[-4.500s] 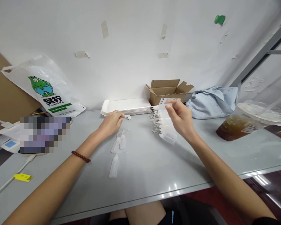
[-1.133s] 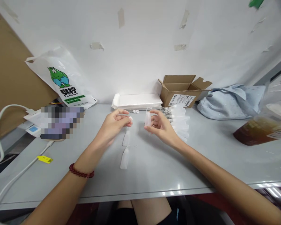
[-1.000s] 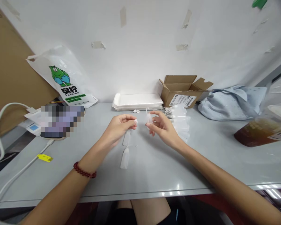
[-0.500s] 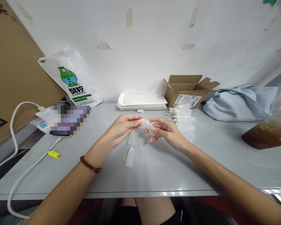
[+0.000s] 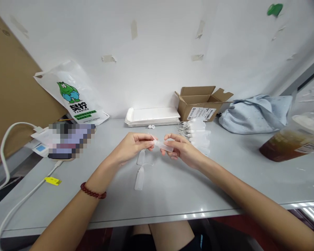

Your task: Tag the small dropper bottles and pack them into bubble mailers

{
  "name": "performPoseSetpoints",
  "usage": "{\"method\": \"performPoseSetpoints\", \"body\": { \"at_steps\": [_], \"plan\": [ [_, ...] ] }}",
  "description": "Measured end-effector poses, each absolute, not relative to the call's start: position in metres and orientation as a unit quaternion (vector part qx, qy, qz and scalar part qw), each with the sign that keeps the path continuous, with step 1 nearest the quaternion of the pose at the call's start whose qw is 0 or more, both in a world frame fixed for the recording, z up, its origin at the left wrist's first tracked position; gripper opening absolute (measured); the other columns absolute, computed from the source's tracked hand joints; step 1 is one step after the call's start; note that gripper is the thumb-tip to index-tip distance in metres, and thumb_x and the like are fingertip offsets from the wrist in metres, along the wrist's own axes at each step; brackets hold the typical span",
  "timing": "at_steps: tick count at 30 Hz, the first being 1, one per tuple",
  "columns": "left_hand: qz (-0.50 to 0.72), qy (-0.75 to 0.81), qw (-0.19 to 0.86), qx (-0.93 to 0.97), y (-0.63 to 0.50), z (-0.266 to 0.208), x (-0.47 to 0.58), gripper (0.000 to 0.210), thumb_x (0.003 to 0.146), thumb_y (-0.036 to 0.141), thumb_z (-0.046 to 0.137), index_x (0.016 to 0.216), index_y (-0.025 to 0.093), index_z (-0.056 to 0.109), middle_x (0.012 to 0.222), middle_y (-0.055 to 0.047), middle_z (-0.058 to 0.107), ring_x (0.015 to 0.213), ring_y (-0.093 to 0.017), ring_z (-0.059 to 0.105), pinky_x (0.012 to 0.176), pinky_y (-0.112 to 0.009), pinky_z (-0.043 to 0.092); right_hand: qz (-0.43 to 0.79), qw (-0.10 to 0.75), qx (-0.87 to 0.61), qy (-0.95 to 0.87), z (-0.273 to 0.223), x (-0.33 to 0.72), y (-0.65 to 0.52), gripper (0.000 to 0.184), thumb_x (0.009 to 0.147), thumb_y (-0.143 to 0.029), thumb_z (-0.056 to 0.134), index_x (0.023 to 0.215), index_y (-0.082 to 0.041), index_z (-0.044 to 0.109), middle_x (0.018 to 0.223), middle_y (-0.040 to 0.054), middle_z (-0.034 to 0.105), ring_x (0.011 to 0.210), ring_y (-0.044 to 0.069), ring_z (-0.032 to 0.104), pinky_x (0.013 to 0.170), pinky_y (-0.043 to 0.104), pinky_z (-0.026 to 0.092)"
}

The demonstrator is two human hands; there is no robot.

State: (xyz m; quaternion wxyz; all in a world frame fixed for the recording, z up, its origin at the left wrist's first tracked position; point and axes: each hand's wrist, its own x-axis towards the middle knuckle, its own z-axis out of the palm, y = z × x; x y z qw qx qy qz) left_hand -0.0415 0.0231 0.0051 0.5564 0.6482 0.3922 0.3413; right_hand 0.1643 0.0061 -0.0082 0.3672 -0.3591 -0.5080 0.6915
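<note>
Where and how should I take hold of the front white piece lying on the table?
Probably best to pinch the front white piece by the long edges of its wide body, coming down from above the near side. It lies with its narrow end pointing away, and the back piece sits just beyond that end.

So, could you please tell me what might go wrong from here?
The translucent piece is held by the left hand at one end and the right hand at the other, so it might slip and drop.

The thin cords are jumbled beside the pile of translucent pieces, so they could tangle or snag.

The drink cup shares the table with the pile; if knocked, it might spill.
</note>
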Motion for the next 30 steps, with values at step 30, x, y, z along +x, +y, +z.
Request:
{"method": "performPoseSetpoints", "body": {
  "at_steps": [30],
  "plan": [
    [0.345, 0.41, 0.551, 0.639, 0.013, 0.002, -0.025, 0.022, 0.071, 0.03, 0.073, 0.078, 0.018, 0.056, 0.072, 0.001, 0.062, 0.067, -0.013, 0.06, 0.071, -0.031, 0.048, 0.661, 0.338, -0.425, -0.517, -0.009, 0.165, 0.003, 0.035, 0.083, -0.047, 0.056, 0.077, -0.025, 0.03, 0.051, -0.012, 0.028, 0.043, 0.005, 0.017, 0.042, 0.018, 0.013]
  ]
}}
